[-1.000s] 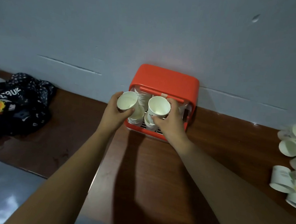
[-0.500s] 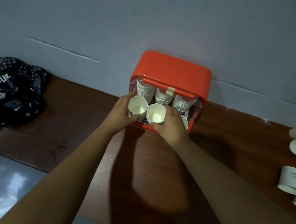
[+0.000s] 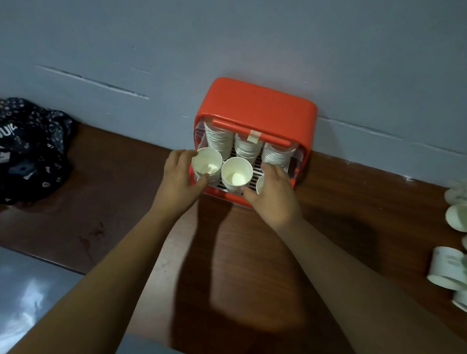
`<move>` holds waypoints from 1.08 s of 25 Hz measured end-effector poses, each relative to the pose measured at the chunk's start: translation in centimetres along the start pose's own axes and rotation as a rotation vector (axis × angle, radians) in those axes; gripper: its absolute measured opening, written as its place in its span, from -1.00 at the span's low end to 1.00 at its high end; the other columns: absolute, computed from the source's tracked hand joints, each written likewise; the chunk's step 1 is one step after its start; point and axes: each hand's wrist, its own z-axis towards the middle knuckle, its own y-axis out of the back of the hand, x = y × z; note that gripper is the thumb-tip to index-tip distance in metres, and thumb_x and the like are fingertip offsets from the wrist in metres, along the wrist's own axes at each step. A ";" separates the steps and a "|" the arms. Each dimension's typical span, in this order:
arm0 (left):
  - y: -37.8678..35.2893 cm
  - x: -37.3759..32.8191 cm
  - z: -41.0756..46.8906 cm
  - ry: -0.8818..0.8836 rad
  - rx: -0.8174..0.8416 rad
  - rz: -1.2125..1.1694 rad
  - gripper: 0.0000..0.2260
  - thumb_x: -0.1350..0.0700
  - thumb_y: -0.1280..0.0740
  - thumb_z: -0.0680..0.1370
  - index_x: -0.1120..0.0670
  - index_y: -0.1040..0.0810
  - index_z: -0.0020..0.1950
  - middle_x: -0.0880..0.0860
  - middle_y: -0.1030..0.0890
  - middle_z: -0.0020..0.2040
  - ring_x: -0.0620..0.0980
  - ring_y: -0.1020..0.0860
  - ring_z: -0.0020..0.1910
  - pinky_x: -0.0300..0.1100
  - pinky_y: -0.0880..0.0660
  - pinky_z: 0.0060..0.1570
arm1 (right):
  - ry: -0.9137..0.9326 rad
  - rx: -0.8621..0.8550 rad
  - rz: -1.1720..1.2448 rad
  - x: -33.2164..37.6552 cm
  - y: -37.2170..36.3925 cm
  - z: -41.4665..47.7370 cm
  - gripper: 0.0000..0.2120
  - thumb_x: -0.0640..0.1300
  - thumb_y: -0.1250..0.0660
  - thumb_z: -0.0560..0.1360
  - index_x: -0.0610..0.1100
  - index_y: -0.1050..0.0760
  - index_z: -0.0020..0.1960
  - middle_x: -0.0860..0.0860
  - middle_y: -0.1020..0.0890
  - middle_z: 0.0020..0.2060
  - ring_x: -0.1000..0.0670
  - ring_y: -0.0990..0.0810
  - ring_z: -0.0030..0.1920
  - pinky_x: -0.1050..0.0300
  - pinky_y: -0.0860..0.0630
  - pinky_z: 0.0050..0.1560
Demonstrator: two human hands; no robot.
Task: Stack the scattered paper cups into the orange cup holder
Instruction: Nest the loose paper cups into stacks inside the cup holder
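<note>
The orange cup holder stands against the wall, with three stacks of white paper cups in its back row. In the front row, my left hand grips the left cup, thumb below and fingers above its rim. The middle cup sits upright beside it. My right hand lies just right of that cup with relaxed fingers, its thumb tip at the cup's lower edge. It partly covers a third front cup.
Several loose paper cups lie on their sides at the right edge of the brown wooden table. A black patterned bag lies at the far left. The grey wall rises right behind the holder.
Both hands brought their cups down into the holder's front row. My right hand has loosened from the middle cup and shifted to the right; my left hand still holds its cup.
</note>
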 end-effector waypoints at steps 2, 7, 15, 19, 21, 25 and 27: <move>-0.2 -2.0 -2.1 0.018 0.008 -0.027 -0.57 0.08 -0.40 0.52 0.12 -0.43 0.35 0.06 -0.43 0.28 -0.02 -0.37 0.28 -0.14 -0.39 0.15 | 0.000 -0.030 0.014 -2.7 2.7 -2.3 -0.46 0.09 -0.42 0.45 -0.15 -0.43 0.32 -0.09 -0.49 0.21 -0.11 -0.44 0.25 0.02 -0.42 0.24; -4.3 -8.8 -5.2 -0.011 0.089 0.018 -0.70 0.14 -0.44 0.49 0.17 -0.54 0.19 0.12 -0.49 0.18 0.10 -0.50 0.16 -0.05 -0.46 0.14 | -0.259 0.005 -0.149 -14.4 11.8 -8.8 -0.42 0.13 -0.35 0.51 -0.12 -0.34 0.43 -0.09 -0.42 0.36 -0.08 -0.42 0.34 -0.01 -0.46 0.25; -20.9 -28.6 -10.3 -0.088 0.434 0.073 -0.68 -0.01 -0.40 0.54 0.18 -0.52 0.17 0.06 -0.46 0.06 0.02 -0.47 0.01 -0.16 -0.38 0.03 | -0.487 -0.071 -0.170 -33.2 24.6 -23.1 -0.54 0.08 -0.40 0.46 -0.18 -0.49 0.23 -0.14 -0.55 0.15 -0.11 -0.53 0.12 0.01 -0.46 0.05; -29.0 -37.3 -13.7 -0.110 0.553 0.072 -0.69 0.00 -0.37 0.54 0.14 -0.51 0.19 0.04 -0.46 0.09 -0.02 -0.46 -0.02 -0.19 -0.35 -0.02 | -0.536 -0.057 -0.160 -38.9 27.2 -29.2 -0.49 0.06 -0.40 0.48 -0.14 -0.41 0.33 -0.10 -0.49 0.25 -0.07 -0.48 0.21 0.05 -0.43 0.16; -32.9 -39.9 -14.3 -0.035 0.586 0.065 -0.70 0.01 -0.38 0.50 0.15 -0.54 0.14 0.05 -0.51 0.08 0.00 -0.51 -0.02 -0.17 -0.39 -0.08 | -0.528 -0.046 -0.145 -40.8 26.7 -31.0 -0.51 0.05 -0.38 0.49 -0.14 -0.38 0.33 -0.10 -0.48 0.24 -0.06 -0.48 0.21 0.08 -0.43 0.15; -38.2 -42.0 -13.0 0.311 0.571 0.006 -0.70 -0.01 -0.34 0.48 0.22 -0.62 -0.02 0.17 -0.67 -0.04 0.10 -0.64 -0.08 -0.11 -0.54 -0.19 | -0.453 -0.125 -0.152 -42.1 24.8 -30.8 -0.54 0.06 -0.37 0.49 -0.16 -0.41 0.27 -0.12 -0.50 0.13 -0.08 -0.53 0.10 0.07 -0.52 0.04; -40.6 -42.3 -12.6 0.368 0.581 0.011 -0.61 -0.06 -0.39 0.50 0.26 -0.61 0.07 0.17 -0.65 0.03 0.13 -0.63 0.00 -0.06 -0.55 -0.09 | -0.473 -0.240 -0.121 -42.2 25.1 -29.7 -0.51 0.06 -0.41 0.46 -0.15 -0.40 0.29 -0.11 -0.48 0.13 -0.06 -0.51 0.09 0.10 -0.53 0.00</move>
